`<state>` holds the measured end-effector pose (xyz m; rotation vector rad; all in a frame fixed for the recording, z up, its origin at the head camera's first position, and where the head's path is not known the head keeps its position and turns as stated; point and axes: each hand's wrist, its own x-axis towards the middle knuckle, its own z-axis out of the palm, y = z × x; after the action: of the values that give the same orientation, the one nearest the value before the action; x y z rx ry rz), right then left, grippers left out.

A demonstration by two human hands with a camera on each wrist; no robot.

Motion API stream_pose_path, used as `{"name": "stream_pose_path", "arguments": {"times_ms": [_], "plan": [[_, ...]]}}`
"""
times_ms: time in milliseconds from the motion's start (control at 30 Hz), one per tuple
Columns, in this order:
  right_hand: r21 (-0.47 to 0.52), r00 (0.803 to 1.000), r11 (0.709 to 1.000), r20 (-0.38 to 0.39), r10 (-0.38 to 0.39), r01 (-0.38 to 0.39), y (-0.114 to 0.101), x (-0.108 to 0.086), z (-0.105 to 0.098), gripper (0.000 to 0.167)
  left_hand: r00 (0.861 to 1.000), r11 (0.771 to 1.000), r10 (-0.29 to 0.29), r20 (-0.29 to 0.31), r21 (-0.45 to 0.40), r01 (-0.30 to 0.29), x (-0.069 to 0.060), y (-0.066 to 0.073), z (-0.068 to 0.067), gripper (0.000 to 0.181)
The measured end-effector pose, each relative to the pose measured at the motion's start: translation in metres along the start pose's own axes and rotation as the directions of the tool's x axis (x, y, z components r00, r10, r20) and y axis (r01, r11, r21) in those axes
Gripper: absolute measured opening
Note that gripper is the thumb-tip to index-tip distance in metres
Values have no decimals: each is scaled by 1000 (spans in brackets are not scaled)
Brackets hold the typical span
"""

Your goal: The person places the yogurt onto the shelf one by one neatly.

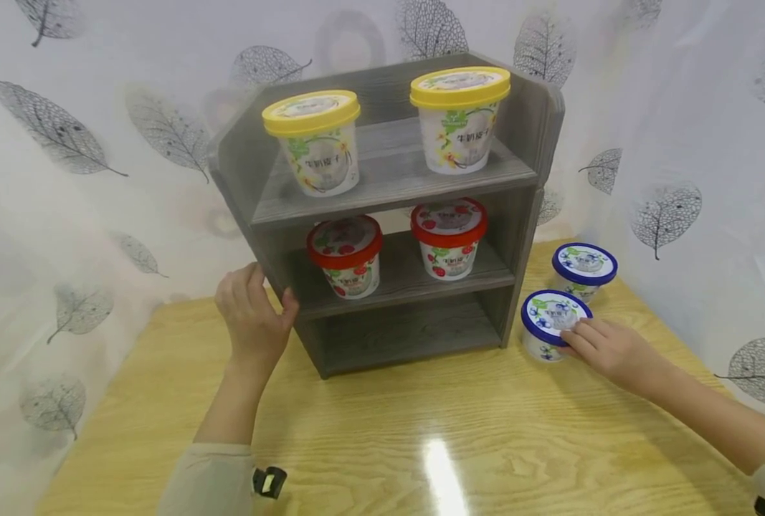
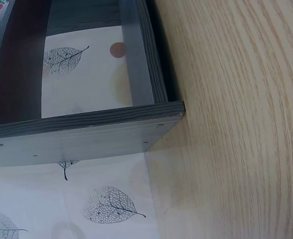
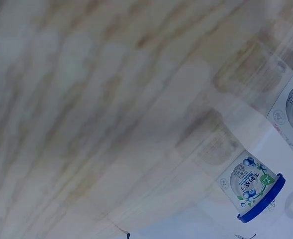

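Observation:
A grey wooden shelf (image 1: 388,193) stands on the table, and my left hand (image 1: 253,315) rests against its left side, thumb at the front edge. My right hand (image 1: 614,355) touches the lid edge of the nearer blue-lidded cup (image 1: 553,319), right of the shelf; its lower fingers are hidden. Just behind is another blue-lidded cup (image 1: 583,269). Two yellow-lidded cups, left (image 1: 320,143) and right (image 1: 457,122), stand on the top level. Two red-lidded cups, left (image 1: 350,258) and right (image 1: 449,240), are on the middle level. Neither hand shows in the wrist views.
The shelf's bottom level (image 1: 411,333) holds no cup. A light wooden tabletop (image 1: 382,437) extends in front and on both sides. Leaf-patterned cloth (image 1: 150,57) hangs behind and along the sides. In the left wrist view, the shelf's side panel (image 2: 71,144) borders the bare tabletop (image 2: 236,124).

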<state>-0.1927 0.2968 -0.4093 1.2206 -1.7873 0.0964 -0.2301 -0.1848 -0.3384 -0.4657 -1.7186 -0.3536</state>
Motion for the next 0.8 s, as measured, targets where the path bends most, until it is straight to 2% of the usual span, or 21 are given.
{"name": "stream_pose_path", "arguments": {"times_ms": [233,400,633,800], "plan": [[5,1000,1000,-17,3,-2,-8,-2,-3,43,1000,1000,-3,-7,-6,3,0,0,1,40],[8,998,1000,-61,3,-3,-12,-2,-4,43,1000,1000,0,-6,-9,0,-1,0,3,40],[17,998,1000,-53,25,-24,-21,-1,-6,44,1000,1000,-6,-5,-8,6,-2,-1,3,40],[26,995,1000,-102,18,-16,-25,5,-4,43,1000,1000,-9,-20,-17,9,-2,-2,4,40]]}}
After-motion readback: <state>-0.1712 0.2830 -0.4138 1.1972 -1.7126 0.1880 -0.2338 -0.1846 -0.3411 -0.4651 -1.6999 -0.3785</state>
